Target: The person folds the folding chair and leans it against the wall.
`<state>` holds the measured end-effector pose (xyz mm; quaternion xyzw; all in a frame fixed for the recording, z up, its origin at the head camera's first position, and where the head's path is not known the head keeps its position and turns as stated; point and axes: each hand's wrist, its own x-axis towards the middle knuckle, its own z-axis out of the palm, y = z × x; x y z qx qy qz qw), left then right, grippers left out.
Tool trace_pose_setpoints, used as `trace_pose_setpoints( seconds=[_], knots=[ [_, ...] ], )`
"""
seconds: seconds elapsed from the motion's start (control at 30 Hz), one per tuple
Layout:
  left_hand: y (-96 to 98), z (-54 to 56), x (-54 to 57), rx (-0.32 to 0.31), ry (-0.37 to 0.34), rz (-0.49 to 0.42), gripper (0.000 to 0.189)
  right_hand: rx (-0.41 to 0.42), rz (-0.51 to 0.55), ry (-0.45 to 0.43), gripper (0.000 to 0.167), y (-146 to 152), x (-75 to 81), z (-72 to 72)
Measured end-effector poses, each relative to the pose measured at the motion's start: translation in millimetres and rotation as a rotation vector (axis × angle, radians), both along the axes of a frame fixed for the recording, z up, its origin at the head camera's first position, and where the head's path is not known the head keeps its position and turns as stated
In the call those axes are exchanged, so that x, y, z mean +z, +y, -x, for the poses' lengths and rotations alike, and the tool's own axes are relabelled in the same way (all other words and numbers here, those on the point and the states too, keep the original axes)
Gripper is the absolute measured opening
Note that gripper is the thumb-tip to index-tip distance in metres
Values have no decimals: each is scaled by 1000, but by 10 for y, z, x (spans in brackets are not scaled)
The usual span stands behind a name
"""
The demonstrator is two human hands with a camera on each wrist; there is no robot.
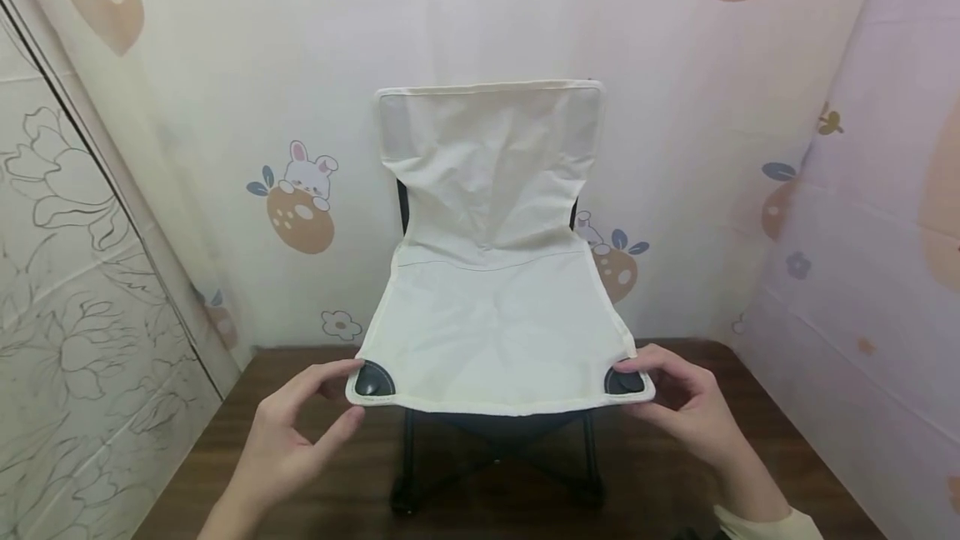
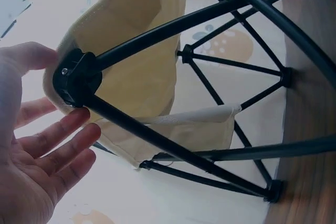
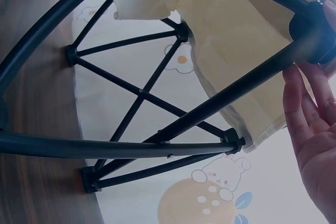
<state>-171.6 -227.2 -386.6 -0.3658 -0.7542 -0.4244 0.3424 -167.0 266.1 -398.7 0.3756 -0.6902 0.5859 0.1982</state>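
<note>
A folding chair point(image 1: 487, 332) with a cream fabric seat and backrest stands unfolded, facing me. Black patches cover the seat's two front corners. My left hand point(image 1: 288, 427) holds the corner on the left between thumb and index finger; in the left wrist view its other fingers spread below the black plastic joint point(image 2: 79, 77). At the opposite corner, my right hand point(image 1: 693, 407) grips the edge, fingers on top and thumb underneath. The right wrist view shows its fingers by a black joint point(image 3: 315, 32) where the dark tubes point(image 3: 252, 80) meet.
The chair's crossed legs stand on a dark wooden surface point(image 1: 315, 507). Behind it hangs a pale curtain point(image 1: 225, 107) printed with rabbits and flowers. A flower-outlined panel point(image 1: 75, 340) borders the left side, and more printed cloth point(image 1: 862, 273) hangs at the right.
</note>
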Motion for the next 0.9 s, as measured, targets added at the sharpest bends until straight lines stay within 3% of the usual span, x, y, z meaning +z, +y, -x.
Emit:
trace_pose_setpoints(
  seconds=[0.13,0.33,0.4,0.53,0.7,0.9],
  knots=[
    [28,-3,-39,-32,-57,-56,64,-28,-16,-23,58,-7,6,-28],
    [101,43,-95,-222,-126,-216,59,-35,-13,-11,57,-30,21,-17],
    [121,48,-100,-242,-142,-246,58,-25,-4,8,57,-35,31,-4],
    [147,46,-105,-202,-189,-260,56,-38,4,14,57,-33,54,-12],
    [177,39,-125,-140,-267,-273,53,-108,-25,-48,55,-38,80,-72],
    [219,63,-150,-129,-301,-287,48,-141,-32,-91,52,-45,105,-101]
  ],
)
